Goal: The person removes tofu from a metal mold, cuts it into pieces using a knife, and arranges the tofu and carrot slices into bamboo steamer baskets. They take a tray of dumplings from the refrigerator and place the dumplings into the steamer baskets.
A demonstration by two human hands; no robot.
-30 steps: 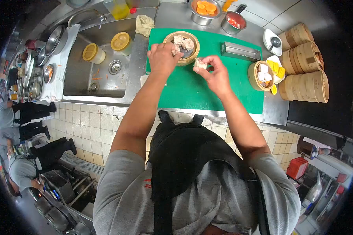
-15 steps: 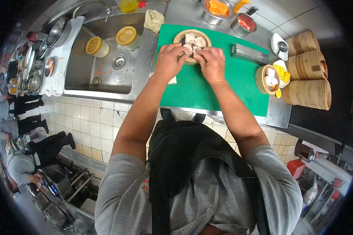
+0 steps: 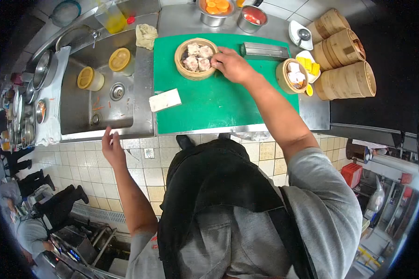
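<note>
On the green cutting board (image 3: 209, 104) sits a round bamboo steamer (image 3: 189, 73) with several meat dumplings (image 3: 204, 63) in it. My right hand (image 3: 231, 65) is closed at the steamer's right rim, its fingertips pinching the edge beside a dumpling. Down by the sink's front edge, my left hand (image 3: 112, 148) hangs in the air with fingers apart, holding nothing. A white rectangular block or card (image 3: 165, 100) lies at the board's left edge. Toward the board's right stands a smaller bamboo steamer (image 3: 293, 76) holding white pieces.
Left is a sink (image 3: 108, 122) with yellow-lidded tubs (image 3: 121, 60). Behind the board are a bowl of carrot slices (image 3: 214, 18), a saucepan (image 3: 252, 21) and a metal trough (image 3: 265, 51). Stacked steamers (image 3: 344, 81) stand right. Several people are at work far left.
My left hand has left the steamer and swung down and left, past the counter edge. My right hand stays at the steamer's right side. The camera view has shifted.
</note>
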